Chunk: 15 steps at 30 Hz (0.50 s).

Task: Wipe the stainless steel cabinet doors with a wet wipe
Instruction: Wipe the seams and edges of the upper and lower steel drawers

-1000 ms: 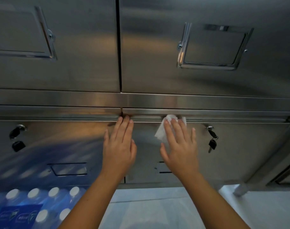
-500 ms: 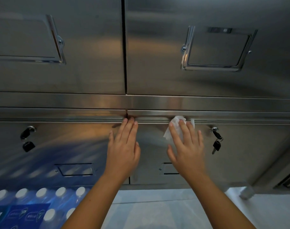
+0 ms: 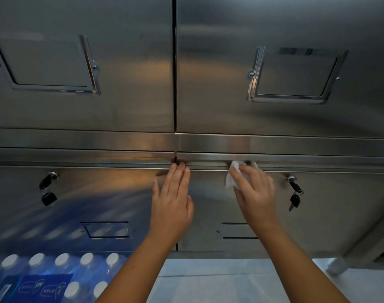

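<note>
- Head view: wipe [image 3: 232, 176], white and crumpled, sits at the top edge of the lower right door [image 3: 331, 219].
- Right grip [image 3: 255, 197] presses the wipe onto the door, fingers nearly straight, not wrapped round it.
- Left grip [image 3: 171, 206] lies flat over the seam between the lower doors, fingers straight and together, holding nothing.
- Keys [image 3: 295, 197] hang in the lock near the right grip.
- More keys [image 3: 47, 191] hang on the lower left door [image 3: 94, 193].
- Bottles [image 3: 55, 270] at bottom left.

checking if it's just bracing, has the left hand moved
No. The left hand keeps its fingertips at the top of the seam between the two lower doors, as before.
</note>
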Each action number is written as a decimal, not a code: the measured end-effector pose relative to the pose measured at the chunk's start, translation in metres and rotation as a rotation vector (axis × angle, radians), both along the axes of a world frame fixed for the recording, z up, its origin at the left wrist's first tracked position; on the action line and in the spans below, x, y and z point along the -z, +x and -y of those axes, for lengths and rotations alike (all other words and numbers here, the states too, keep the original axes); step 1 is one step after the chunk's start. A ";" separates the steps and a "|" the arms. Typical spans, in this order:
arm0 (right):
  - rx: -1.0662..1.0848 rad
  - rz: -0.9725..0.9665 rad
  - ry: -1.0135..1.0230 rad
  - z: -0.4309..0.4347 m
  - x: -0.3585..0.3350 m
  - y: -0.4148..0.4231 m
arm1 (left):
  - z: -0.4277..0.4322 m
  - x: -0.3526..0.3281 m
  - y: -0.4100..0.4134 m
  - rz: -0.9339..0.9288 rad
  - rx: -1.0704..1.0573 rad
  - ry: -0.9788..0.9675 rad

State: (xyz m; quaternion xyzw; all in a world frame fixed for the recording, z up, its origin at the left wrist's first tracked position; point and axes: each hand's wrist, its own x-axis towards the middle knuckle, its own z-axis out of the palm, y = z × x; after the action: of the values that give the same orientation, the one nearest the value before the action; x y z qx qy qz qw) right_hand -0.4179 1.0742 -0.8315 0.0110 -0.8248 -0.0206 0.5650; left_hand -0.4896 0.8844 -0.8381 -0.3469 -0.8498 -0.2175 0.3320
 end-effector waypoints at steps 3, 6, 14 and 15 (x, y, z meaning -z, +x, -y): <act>-0.027 0.016 -0.016 0.002 0.000 -0.001 | 0.002 -0.001 0.000 0.021 -0.003 -0.021; -0.043 0.012 -0.023 0.005 -0.002 0.001 | 0.003 -0.004 0.001 0.021 0.002 -0.039; -0.131 0.026 -0.091 0.024 -0.006 0.017 | 0.004 -0.019 0.016 -0.043 0.073 0.010; -0.137 0.035 -0.109 0.027 -0.008 0.019 | 0.003 -0.022 0.020 -0.052 0.101 0.017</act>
State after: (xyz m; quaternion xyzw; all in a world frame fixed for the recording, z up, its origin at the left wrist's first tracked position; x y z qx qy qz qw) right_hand -0.3992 1.0473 -0.8232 0.0370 -0.8317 0.0634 0.5504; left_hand -0.4693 0.8815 -0.8164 -0.3921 -0.8204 -0.2321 0.3454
